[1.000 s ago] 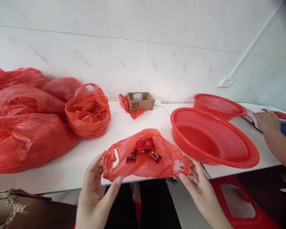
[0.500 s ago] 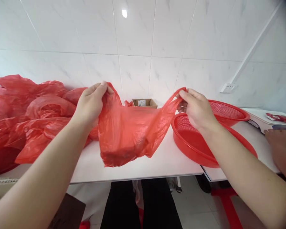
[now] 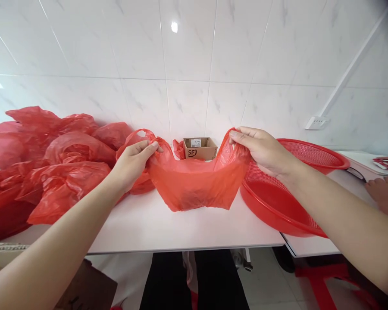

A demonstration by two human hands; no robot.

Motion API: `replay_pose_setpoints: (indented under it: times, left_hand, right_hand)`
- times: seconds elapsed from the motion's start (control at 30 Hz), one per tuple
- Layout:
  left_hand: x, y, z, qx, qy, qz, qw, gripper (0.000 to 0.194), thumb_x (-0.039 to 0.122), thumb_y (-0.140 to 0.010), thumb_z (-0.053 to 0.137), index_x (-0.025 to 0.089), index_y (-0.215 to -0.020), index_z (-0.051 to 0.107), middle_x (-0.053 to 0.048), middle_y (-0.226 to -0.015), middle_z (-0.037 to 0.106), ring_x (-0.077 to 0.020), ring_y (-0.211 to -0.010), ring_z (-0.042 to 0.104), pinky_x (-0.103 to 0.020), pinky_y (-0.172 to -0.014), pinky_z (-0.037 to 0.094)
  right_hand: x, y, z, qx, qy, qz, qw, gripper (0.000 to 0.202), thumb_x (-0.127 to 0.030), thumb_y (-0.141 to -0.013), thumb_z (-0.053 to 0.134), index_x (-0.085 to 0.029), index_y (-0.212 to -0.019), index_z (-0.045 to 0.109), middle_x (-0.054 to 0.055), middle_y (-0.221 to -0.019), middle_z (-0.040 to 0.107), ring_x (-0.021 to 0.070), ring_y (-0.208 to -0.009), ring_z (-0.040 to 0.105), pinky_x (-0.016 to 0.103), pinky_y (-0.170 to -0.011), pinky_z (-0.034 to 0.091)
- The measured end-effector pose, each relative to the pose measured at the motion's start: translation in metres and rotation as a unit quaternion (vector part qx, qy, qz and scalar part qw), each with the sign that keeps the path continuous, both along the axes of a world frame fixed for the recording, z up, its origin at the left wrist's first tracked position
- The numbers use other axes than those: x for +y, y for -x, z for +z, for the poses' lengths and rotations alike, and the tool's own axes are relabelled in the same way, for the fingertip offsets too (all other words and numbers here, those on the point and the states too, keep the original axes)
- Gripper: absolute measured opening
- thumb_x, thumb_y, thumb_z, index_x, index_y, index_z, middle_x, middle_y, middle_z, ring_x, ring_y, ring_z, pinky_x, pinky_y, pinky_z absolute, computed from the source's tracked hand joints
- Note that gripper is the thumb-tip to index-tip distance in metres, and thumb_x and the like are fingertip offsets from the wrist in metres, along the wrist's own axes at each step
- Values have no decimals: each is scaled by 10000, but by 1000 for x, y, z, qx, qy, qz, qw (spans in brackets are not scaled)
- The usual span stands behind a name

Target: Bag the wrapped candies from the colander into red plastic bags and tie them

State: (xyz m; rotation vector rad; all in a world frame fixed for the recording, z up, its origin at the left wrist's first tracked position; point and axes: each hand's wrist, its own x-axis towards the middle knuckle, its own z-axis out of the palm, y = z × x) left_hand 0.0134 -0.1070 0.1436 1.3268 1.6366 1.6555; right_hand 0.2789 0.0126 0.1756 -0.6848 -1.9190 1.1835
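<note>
A red plastic bag (image 3: 197, 185) is stretched between my two hands above the white table (image 3: 142, 230). My left hand (image 3: 137, 161) pinches its left handle, with a loop of film standing up behind the fingers. The right handle is gripped between the thumb and fingers of my right hand (image 3: 254, 146). A darker patch shows through the lower middle of the bag; what makes it cannot be seen. Just beyond my right hand is a red perforated basket (image 3: 271, 202), partly hidden by my forearm.
Several filled red bags (image 3: 67, 150) are heaped on the left. A small cardboard box (image 3: 200, 148) stands against the tiled wall. Behind the near basket is another red basket (image 3: 310, 150). Another person's hand (image 3: 384, 191) rests at the far right, and a red stool (image 3: 323, 275) stands below.
The bag has spread wider and its bottom edge sits higher and more level. My right hand has moved slightly left, my left hand lower. More of the cardboard box now shows.
</note>
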Motion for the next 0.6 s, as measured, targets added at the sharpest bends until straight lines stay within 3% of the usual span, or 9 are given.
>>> replay_pose_setpoints:
  times: [0.17,0.33,0.4,0.5,0.6]
  left_hand:
    - [-4,-13,5,-101,-55,-71,991,208,364,-817,660,163,-763,658,-8,-798,623,-128,-761,554,-235,-690,435]
    - [3,-23,6,-34,-90,-139,986,162,316,-805,694,196,-906,652,-10,-976,649,-149,-903,598,-271,-818,443]
    - [8,-29,7,-26,-69,-178,981,325,303,-772,731,244,-1068,611,-10,-1069,637,-172,-972,604,-309,-858,450]
    - [15,-42,11,-9,14,-228,974,545,333,-750,753,291,-1238,515,-2,-949,623,-154,-799,613,-322,-763,477]
    - [21,-53,16,28,99,-263,959,471,403,-742,756,261,-1154,576,35,-709,501,-78,-529,435,-247,-553,405]
  right_hand:
    - [11,-2,11,3,-41,-33,999,252,-350,-877,631,-165,-714,579,-7,-622,549,79,-514,501,209,-486,401]
    - [11,2,22,-76,-99,-23,992,203,-294,-878,630,-153,-733,612,28,-751,634,109,-658,587,230,-567,449]
    - [5,9,26,-91,-108,-2,990,174,-284,-861,654,-155,-747,627,34,-769,647,125,-697,600,238,-587,461]
    - [-10,26,32,-104,-122,33,987,165,-270,-852,668,-163,-730,635,21,-715,635,134,-692,597,247,-600,471]
    - [-27,45,35,-111,-141,75,981,157,-246,-859,659,-162,-727,652,6,-646,596,134,-659,584,258,-596,470]
